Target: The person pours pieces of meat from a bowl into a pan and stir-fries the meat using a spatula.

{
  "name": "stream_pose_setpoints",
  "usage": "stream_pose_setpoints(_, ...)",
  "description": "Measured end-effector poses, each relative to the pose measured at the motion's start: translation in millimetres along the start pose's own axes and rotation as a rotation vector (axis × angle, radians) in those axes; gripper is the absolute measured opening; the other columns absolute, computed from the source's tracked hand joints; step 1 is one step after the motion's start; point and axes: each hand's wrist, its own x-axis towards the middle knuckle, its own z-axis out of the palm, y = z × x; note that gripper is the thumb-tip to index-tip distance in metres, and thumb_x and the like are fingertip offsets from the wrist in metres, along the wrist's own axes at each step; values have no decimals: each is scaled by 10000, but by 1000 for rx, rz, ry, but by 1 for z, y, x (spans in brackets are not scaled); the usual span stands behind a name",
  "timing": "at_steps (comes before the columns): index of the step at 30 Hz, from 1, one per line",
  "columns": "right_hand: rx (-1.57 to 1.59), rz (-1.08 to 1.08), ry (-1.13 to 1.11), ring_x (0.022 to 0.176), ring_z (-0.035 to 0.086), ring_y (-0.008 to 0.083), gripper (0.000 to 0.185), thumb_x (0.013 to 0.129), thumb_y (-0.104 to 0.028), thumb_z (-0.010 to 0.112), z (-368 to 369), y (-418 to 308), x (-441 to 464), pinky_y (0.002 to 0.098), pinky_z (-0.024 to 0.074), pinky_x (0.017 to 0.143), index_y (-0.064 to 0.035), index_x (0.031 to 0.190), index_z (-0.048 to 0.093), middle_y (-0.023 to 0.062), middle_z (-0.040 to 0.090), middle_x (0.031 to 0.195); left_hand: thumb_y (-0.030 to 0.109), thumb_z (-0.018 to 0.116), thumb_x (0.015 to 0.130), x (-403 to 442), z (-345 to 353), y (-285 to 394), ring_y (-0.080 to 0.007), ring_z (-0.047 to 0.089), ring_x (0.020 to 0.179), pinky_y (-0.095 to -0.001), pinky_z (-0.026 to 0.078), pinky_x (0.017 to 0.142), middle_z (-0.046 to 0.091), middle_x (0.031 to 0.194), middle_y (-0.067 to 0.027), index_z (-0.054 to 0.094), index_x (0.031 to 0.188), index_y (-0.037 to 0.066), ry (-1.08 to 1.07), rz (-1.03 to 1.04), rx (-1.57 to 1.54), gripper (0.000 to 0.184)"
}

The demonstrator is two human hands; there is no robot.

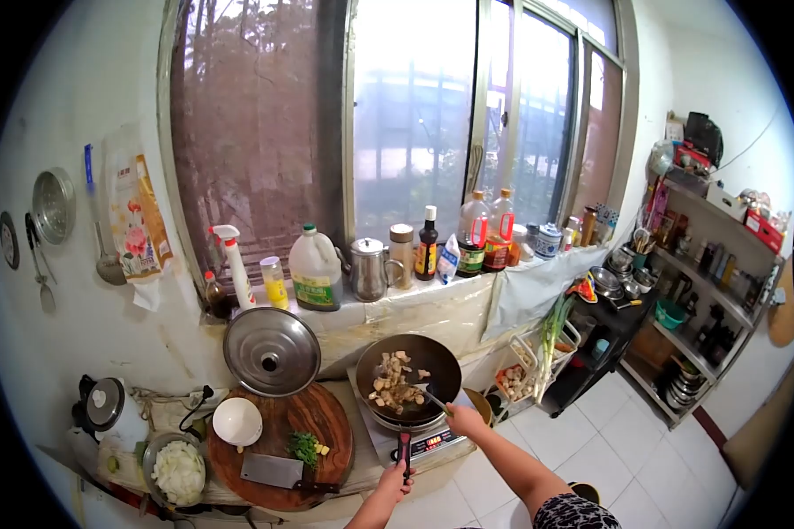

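Note:
A dark wok (445,363) with browned meat pieces (395,384) in it rests on an induction cooker (432,443). My left hand (397,480) is wrapped round the wok's black handle (404,450), below the pan. On the right side, my right hand (463,421) grips a spatula (435,400), whose blade is in among the meat. Left of the cooker, a round wooden board (278,414) bears a cleaver (272,470), chopped greens (303,448), small yellow pieces (323,450) and a white bowl (237,421).
A metal lid (272,352) leans behind the board. Chopped white vegetable fills a bowl (178,472) at the left. Bottles and a metal pitcher (369,270) line the windowsill. Right of the cooker are a white basket (516,381), a black rack (582,357) and metal shelves (706,286).

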Motion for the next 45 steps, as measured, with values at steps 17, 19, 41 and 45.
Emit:
stream_pose_setpoints(17, 99, 82, 184, 834, 582, 355, 371, 755, -301, 542, -23, -1, 21, 427, 462, 746, -131, 1082, 581, 203, 604, 879, 346, 440, 898, -4, -1, -1, -117, 411, 512, -199, 261, 351, 523, 853, -64, 454, 999, 92, -25, 45, -2, 273)
stream_pose_setpoints(19, 279, 117, 263, 896, 561, 367, 432, 755, -274, 555, -22, -14, 37, 417, 445, 785, -57, 1129, 542, 237, 584, 934, 340, 426, 905, -10, 3, 3, -110, 407, 511, -197, 254, 346, 519, 844, -62, 455, 988, 80, -7, 44, 11, 274)
stream_pose_setpoints(41, -46, -15, -239, 871, 582, 312, 367, 723, -300, 589, -78, -15, -35, 390, 463, 754, -178, 1069, 601, 161, 614, 909, 324, 413, 914, -16, 9, 8, -96, 392, 513, -193, 257, 352, 489, 874, -48, 417, 984, 84, -3, -5, 39, 250)
stream_pose_setpoints(45, 230, 12, -52, 904, 573, 326, 406, 742, -281, 584, -24, -22, 7, 392, 454, 775, -106, 1108, 571, 197, 597, 958, 330, 411, 912, -18, 9, 7, -98, 394, 506, -203, 244, 341, 489, 844, -57, 450, 932, 47, 13, 24, 17, 286)
